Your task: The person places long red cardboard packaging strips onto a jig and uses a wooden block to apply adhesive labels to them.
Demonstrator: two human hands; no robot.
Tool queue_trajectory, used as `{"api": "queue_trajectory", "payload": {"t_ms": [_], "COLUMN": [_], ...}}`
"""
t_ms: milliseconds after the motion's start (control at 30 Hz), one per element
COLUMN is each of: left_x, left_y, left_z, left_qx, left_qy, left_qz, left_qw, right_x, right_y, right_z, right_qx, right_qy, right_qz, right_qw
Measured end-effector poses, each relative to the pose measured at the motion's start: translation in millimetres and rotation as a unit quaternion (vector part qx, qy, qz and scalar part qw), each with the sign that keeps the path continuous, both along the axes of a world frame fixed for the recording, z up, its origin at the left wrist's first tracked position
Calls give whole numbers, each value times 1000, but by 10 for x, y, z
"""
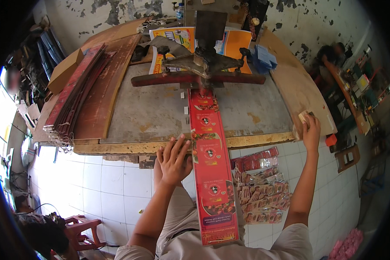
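Note:
A long red printed strip runs from beneath the metal press over the table's front edge and down to my lap. My left hand is just left of the strip at that edge, its fingers stretched out and holding nothing. At the right end of the table, my right hand has its fingers closed on a small pale block. The press's wide dark bar lies across the strip's far end and hides it. Two small white pieces lie on the metal tabletop left of the strip.
Folded dark red strips and a cardboard box lie at the left. Printed sheets and a blue stack are behind the press. Several printed strips are on the tiled floor. Other people sit farther off.

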State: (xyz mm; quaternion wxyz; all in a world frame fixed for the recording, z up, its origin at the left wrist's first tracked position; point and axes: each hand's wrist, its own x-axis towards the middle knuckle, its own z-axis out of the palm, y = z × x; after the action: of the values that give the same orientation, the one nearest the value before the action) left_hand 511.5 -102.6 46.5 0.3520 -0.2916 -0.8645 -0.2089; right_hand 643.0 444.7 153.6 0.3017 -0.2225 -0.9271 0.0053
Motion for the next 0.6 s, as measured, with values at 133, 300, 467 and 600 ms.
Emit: {"api": "queue_trajectory", "payload": {"t_ms": [133,300,467,600], "left_x": [-6,-44,-50,-38], "left_y": [19,-57,-42,-35], "left_z": [-36,-110,-160,-121], "left_qx": [0,-7,6,14], "left_qy": [13,35,38,42], "left_qz": [2,-5,-3,-2], "left_qw": [1000,999,999,999], "right_x": [-15,-60,-104,-280], "right_y": [88,-508,-1589,-2093], "right_z": [-63,2,178,147], "right_qx": [-60,-112,-140,-195], "right_qy": [39,126,85,21], "right_qz": [8,124,268,366], "right_qw": [997,978,949,910]}}
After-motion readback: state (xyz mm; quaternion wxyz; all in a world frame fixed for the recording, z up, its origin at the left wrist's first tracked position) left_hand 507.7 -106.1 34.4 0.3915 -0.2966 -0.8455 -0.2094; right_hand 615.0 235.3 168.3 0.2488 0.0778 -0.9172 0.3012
